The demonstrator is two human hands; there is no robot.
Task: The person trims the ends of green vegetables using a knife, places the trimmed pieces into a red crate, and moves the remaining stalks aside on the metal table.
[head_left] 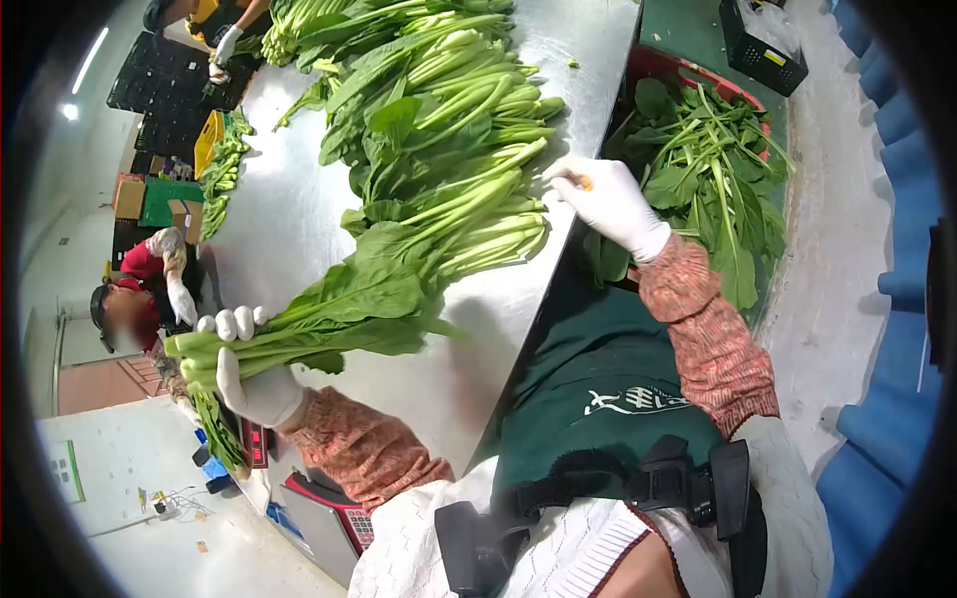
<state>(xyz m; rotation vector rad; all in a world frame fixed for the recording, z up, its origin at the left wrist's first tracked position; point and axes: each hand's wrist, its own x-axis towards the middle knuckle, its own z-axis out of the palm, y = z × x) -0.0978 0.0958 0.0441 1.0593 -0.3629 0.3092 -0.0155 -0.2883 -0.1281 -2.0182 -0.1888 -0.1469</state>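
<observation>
My left hand point(257, 384), in a white glove, is wrapped around the stalks of a bunch of leafy greens point(354, 304). The bunch is held over the metal table, stalk ends to the left and leaves to the right. My right hand point(613, 207), also gloved in white, is by the table's right edge with its fingers drawn together. A small orange spot shows by its thumb; what it belongs to is hidden. Just left of that hand lies a long heap of leafy greens point(444, 149), pale stalk ends facing right.
A red-rimmed basket of loose leaves point(713, 169) stands right of the metal table point(299, 169). Scales point(334, 518) are near the table's front left. Across the table, a co-worker's gloved hand point(180, 299) shows. A black crate point(763, 50) sits at far right.
</observation>
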